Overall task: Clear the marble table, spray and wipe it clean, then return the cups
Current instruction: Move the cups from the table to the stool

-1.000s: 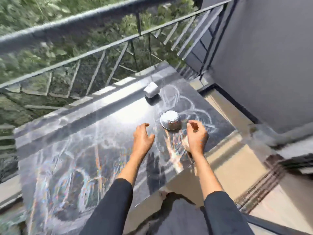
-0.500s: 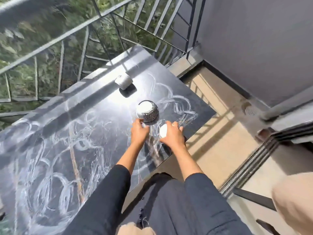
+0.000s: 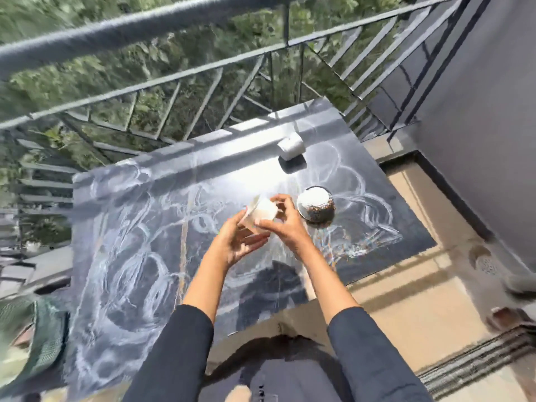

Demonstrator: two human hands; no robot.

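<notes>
A small white cup [image 3: 262, 213] hangs tilted above the dark marble table [image 3: 139, 256], held between both hands. My right hand [image 3: 285, 224] grips it from the right with curled fingers. My left hand [image 3: 236, 242] supports it from below with fingers partly stretched out. Just right of the hands a patterned bowl [image 3: 316, 207] stands on the table. Another white cup [image 3: 291, 146] stands near the table's far edge.
A metal railing [image 3: 203, 71] runs along the table's far side, with greenery beyond it. A grey wall [image 3: 478, 126] rises on the right. Tan floor tiles [image 3: 420, 300] and a door track lie at the right. A green cloth [image 3: 37, 338] shows at the lower left.
The small white cup has risen off the table and moved left. My left hand has come under it, joining my right hand. The camera view swung.
</notes>
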